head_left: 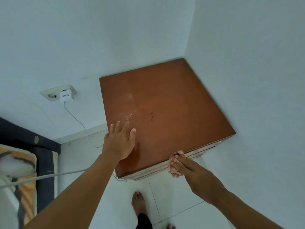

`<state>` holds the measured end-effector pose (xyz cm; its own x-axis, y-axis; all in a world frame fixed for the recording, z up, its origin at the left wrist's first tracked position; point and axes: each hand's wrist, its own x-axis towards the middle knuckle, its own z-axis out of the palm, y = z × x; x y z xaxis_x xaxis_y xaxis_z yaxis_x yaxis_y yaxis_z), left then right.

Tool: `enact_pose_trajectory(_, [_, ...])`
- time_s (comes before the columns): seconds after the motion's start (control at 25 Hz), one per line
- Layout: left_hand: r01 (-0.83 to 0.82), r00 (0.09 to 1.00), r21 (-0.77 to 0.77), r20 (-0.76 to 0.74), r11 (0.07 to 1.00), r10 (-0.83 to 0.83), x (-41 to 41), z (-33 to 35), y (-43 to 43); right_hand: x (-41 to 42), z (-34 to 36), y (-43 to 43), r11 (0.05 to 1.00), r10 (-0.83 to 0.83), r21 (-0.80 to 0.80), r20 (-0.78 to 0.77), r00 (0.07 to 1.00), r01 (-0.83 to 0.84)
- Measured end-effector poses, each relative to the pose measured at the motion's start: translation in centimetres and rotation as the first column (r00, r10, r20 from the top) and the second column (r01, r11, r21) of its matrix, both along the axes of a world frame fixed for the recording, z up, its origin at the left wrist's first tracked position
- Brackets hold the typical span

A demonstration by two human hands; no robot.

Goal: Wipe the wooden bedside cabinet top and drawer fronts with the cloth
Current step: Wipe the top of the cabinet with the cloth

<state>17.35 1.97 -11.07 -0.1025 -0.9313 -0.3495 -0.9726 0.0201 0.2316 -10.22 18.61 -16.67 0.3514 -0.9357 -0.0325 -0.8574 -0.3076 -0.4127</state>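
The wooden bedside cabinet (pixel 166 103) stands in the room's corner, its reddish-brown top bare, with a pale smear and a few dark spots near the middle. My left hand (pixel 119 141) lies flat on the top's near left part, fingers spread, holding nothing. My right hand (pixel 186 167) presses a red-and-white checked cloth (pixel 175 169) against the cabinet's front edge, just under the top, where the drawer fronts (pixel 194 154) show only as thin pale strips.
A wall socket with a white charger (pixel 66 95) sits left of the cabinet, its thin cable (pixel 82 128) trailing down to the floor. A bed (pixel 24 166) with dark frame fills the lower left. My bare feet (pixel 139 204) stand on white floor tiles.
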Motion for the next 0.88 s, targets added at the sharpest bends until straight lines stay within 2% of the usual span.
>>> enact_pose_trajectory(0.08, [-0.012,1.000,-0.010,0.004,1.000,0.012,0.4,0.4,-0.7,0.2,1.9,-2.9,0.998,0.031,-0.062,0.044,0.999,-0.028])
enact_pose_trajectory(0.24, [-0.049,0.999,-0.037,0.002,0.998,0.049,1.6,1.9,-3.5,2.3,5.4,-13.4,0.987,-0.056,-0.143,0.089,0.994,0.069])
enact_pose_trajectory(0.48, [-0.056,0.998,-0.081,-0.021,0.995,0.055,4.0,2.5,-12.3,8.9,7.8,-29.6,0.989,-0.092,-0.107,0.093,0.991,0.102])
enact_pose_trajectory(0.76, [0.025,0.999,-0.065,-0.045,0.998,-0.028,7.7,-1.8,-23.9,16.0,4.6,-45.7,0.995,-0.099,0.004,0.118,0.988,0.099])
enact_pose_trajectory(0.88, [0.057,0.998,-0.004,-0.030,0.998,-0.057,8.5,-4.0,-27.1,17.8,0.9,-48.8,0.996,-0.067,0.053,0.000,0.998,0.067])
